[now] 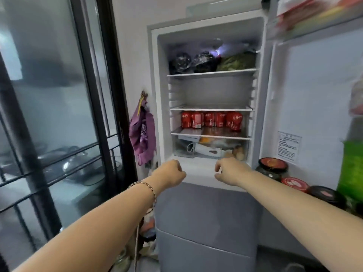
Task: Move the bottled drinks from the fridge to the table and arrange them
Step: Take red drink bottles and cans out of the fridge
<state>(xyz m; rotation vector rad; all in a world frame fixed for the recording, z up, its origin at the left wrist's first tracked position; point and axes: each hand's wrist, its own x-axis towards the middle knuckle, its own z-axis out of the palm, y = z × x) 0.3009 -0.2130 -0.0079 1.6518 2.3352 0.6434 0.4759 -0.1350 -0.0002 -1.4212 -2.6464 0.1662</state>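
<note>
Arms extended forward, both reaching toward the open fridge (153,75) at the level of its lower sill. Left hand (170,172) sits below the left edge of the compartment, fingers curled into a loose fist, empty, a bracelet (146,186) on the wrist. Right hand (228,170) is just beside it to the right, fingers bent and partly apart, grasping nothing; contact with the sill cannot be determined. Red drink cans (211,119) stand in a row on the third shelf, above and between both hands, well clear of them. Clear drawer (211,147) lies directly beneath that shelf. Jars with red lids (272,167) occupy the door rack to the right. Purple bag (142,132) hangs on the wall left of the fridge.
</note>
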